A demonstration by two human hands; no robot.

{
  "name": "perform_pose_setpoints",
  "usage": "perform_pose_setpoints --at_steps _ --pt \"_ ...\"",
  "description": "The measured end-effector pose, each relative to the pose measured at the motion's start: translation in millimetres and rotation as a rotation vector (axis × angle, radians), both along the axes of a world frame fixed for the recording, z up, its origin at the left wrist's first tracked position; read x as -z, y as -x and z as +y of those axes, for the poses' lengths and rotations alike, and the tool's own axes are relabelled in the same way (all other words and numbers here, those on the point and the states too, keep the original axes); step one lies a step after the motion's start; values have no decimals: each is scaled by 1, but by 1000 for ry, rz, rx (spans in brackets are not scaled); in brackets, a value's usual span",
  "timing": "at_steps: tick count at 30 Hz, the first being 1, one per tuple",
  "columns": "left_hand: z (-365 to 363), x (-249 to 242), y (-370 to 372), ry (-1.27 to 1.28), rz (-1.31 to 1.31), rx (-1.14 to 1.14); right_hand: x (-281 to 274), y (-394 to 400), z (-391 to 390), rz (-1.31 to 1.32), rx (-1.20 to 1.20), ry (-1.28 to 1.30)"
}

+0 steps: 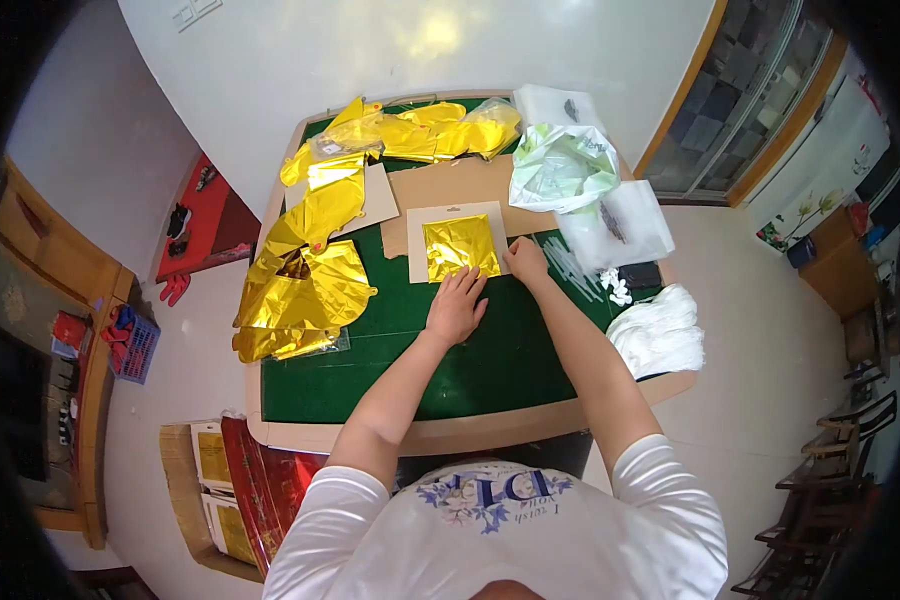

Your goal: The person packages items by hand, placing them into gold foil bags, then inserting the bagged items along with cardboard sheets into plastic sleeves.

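Observation:
A folded square of gold foil (460, 244) lies on a pale card backing (418, 246) on the green table top (490, 350). My left hand (456, 306) rests flat with its fingers spread, pressing the foil's near edge. My right hand (526, 260) touches the card's right near corner beside the foil, fingers curled down. Neither hand holds anything lifted off the table.
Crumpled gold foil balloons (305, 290) are piled at the table's left and more at the far edge (430, 130). Cardboard sheets (450, 185), clear plastic bags (565, 165), white straws (575, 268) and white cloth (660, 335) sit at right. Boxes (220, 490) stand on the floor at left.

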State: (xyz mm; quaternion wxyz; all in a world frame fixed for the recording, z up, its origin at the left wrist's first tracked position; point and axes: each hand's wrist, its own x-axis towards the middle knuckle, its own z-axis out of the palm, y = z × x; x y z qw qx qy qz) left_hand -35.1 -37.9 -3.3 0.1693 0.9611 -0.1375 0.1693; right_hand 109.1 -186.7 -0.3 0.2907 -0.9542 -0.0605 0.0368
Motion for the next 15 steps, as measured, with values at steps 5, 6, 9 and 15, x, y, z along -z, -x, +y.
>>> perform_pose_setpoints --at_steps 5,6,9,15 --pt "0 0 1 -12 7 1 6 -6 3 29 -45 108" --pt "0 0 1 -7 -5 5 5 -8 5 58 -35 150" --pt "0 0 1 -17 -3 6 5 -13 6 89 -105 223" --pt "0 -1 1 -6 4 21 -2 -7 5 50 -154 233"
